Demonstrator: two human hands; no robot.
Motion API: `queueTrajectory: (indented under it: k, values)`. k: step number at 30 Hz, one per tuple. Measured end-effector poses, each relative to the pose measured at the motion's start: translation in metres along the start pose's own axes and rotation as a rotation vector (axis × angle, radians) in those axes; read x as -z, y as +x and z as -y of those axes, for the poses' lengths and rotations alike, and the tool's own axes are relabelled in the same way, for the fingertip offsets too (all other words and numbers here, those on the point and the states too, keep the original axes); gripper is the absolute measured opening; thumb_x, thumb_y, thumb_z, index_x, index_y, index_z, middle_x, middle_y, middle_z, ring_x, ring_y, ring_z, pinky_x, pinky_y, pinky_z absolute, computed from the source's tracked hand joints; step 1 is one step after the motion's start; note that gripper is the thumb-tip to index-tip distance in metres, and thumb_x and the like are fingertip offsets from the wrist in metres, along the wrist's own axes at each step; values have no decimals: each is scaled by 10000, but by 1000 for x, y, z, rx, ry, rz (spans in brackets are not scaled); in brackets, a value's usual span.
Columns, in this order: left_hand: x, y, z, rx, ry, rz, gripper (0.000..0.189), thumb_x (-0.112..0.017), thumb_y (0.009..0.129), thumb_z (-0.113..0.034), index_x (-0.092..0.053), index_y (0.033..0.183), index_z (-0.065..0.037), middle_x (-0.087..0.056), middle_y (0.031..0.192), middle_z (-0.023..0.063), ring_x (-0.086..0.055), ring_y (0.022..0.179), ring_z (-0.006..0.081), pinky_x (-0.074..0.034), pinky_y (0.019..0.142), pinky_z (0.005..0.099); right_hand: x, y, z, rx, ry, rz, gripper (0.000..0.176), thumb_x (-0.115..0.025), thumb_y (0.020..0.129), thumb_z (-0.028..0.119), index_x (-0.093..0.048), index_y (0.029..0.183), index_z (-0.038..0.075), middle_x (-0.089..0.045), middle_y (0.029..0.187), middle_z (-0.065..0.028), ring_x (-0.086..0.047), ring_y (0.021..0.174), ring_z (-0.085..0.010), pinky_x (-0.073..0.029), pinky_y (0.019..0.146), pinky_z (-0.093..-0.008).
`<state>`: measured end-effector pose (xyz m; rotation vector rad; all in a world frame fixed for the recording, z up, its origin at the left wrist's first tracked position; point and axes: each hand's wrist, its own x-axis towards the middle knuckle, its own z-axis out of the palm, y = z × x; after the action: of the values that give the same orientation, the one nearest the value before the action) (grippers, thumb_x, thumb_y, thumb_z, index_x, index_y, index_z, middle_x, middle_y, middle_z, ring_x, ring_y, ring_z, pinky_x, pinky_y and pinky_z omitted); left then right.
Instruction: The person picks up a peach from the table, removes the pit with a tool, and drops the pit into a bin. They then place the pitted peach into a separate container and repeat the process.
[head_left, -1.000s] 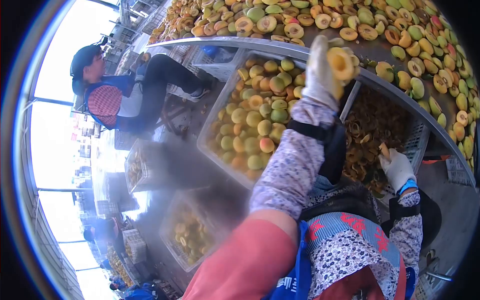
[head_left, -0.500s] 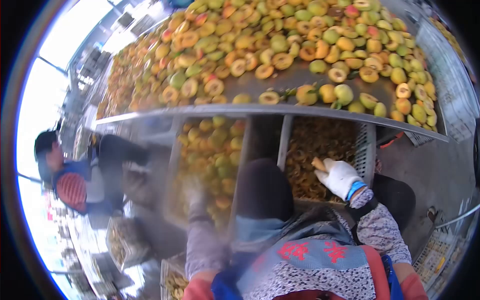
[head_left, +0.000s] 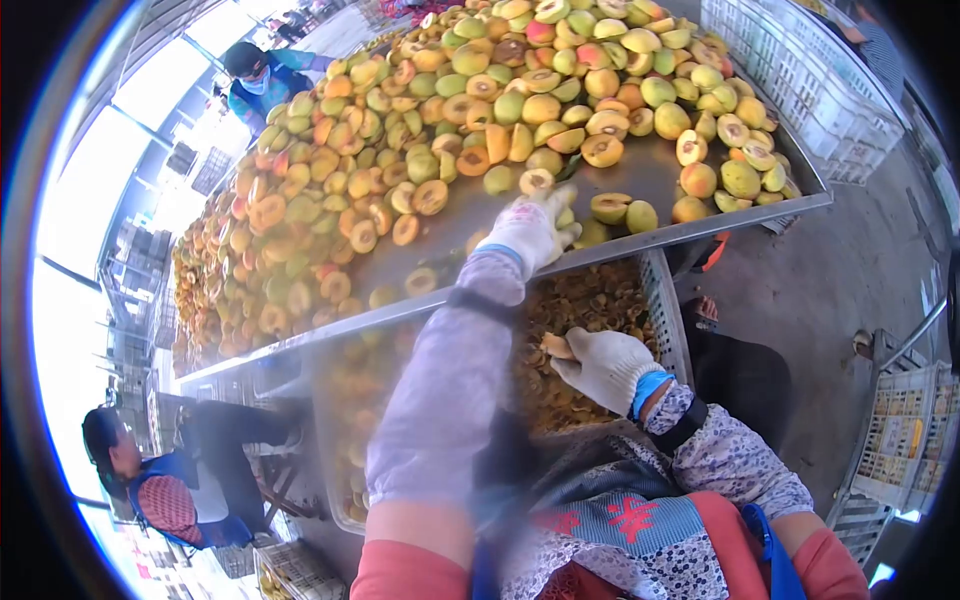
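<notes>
My left hand (head_left: 528, 230), in a white glove, reaches over the metal table's front edge (head_left: 640, 240). Its fingers are apart, beside halved yellow-green fruit (head_left: 592, 234) and just below a cut half (head_left: 536, 181). Lower down, my right hand (head_left: 605, 368), also gloved, pinches a small tan object (head_left: 557, 346) that looks like a handle. It hangs over a crate (head_left: 655, 300) of brown fruit scraps (head_left: 590, 300). Part of this crate is hidden by my left forearm.
A large heap of halved fruit (head_left: 450, 110) covers much of the table. Behind my left arm is a blurred crate of fruit (head_left: 350, 390). One person (head_left: 180, 490) sits at the left, another (head_left: 262, 85) stands beyond the table. White crates (head_left: 810, 90) are stacked back right.
My left hand has gone from the fruit crate up onto the table. My right hand still grips the tan object over the scraps. The view has shifted and tilted.
</notes>
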<state>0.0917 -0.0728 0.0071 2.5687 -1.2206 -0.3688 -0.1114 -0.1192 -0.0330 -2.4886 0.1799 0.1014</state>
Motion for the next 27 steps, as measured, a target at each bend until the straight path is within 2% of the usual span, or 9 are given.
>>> queueTrajectory:
  k: [4, 6, 8, 10, 13, 17, 20, 22, 27]
  values:
    - [3, 11, 21, -44, -28, 18, 659, -716, 859, -353, -472, 1368, -13, -551, 1326, 192, -574, 1182, 320, -477, 990, 391, 22, -2, 4, -93, 36, 81, 374, -529, 909, 430, -652, 997, 88, -699, 856, -185, -676, 840, -391, -527, 749, -508]
    - [-6, -1, 36, -72, -923, -330, 543, -606, 926, -487, -576, 1226, -36, -637, 1177, 154, -671, 997, 284, -548, 902, 385, 31, -5, 7, 11, 111, -146, 331, -616, 901, 385, -595, 947, 58, -656, 754, -209, -651, 758, -421, -515, 666, -509]
    - [3, -17, 47, -36, -1075, -461, 545, -579, 936, -510, -588, 1186, -26, -648, 1109, 154, -672, 966, 285, -568, 850, 405, 22, 2, 0, -35, 155, -188, 291, -642, 900, 329, -585, 933, 46, -652, 762, -216, -647, 762, -425, -510, 649, -495]
    - [17, -51, 26, 264, -1865, -407, 548, -525, 950, -548, -607, 1128, -36, -659, 934, 123, -672, 866, 281, -599, 695, 439, 21, 5, 5, 37, 341, -373, 242, -666, 896, 255, -577, 926, 32, -643, 753, -214, -643, 759, -423, -502, 625, -462]
    - [13, -84, -13, 308, -1908, -449, 553, -500, 965, -527, -600, 1178, -27, -653, 926, 118, -663, 818, 257, -587, 660, 389, 18, 9, 17, 153, 702, -450, 190, -667, 898, 174, -572, 925, 12, -629, 748, -211, -626, 735, -422, -491, 610, -415]
    - [-14, -97, -26, 263, -2024, -410, 535, -466, 987, -500, -592, 1191, -22, -660, 953, 136, -669, 803, 278, -574, 742, 400, 14, 12, 16, 104, 540, -404, 210, -644, 915, 213, -567, 945, 19, -628, 758, -215, -616, 735, -428, -489, 613, -440]
    - [-23, -105, -34, 139, -1634, -569, 524, -459, 990, -494, -589, 1195, -29, -667, 980, 157, -673, 811, 294, -569, 760, 400, 18, 8, 21, 91, 435, -382, 249, -632, 920, 273, -564, 964, 37, -637, 778, -221, -620, 757, -439, -496, 631, -486]
    - [-18, -107, -39, 211, -1878, -460, 496, -450, 1000, -469, -587, 1197, -35, -669, 994, 172, -673, 832, 308, -568, 765, 408, 14, 10, 19, 151, 433, -448, 272, -627, 919, 294, -559, 971, 36, -642, 784, -223, -621, 756, -443, -492, 643, -505]
    - [-19, -109, -45, 85, -1727, -553, 491, -435, 1014, -461, -578, 1204, -32, -663, 971, 162, -665, 818, 291, -570, 765, 417, 11, 11, 15, 32, 368, -344, 204, -656, 900, 200, -549, 949, 34, -631, 746, -202, -641, 749, -414, -500, 616, -453]
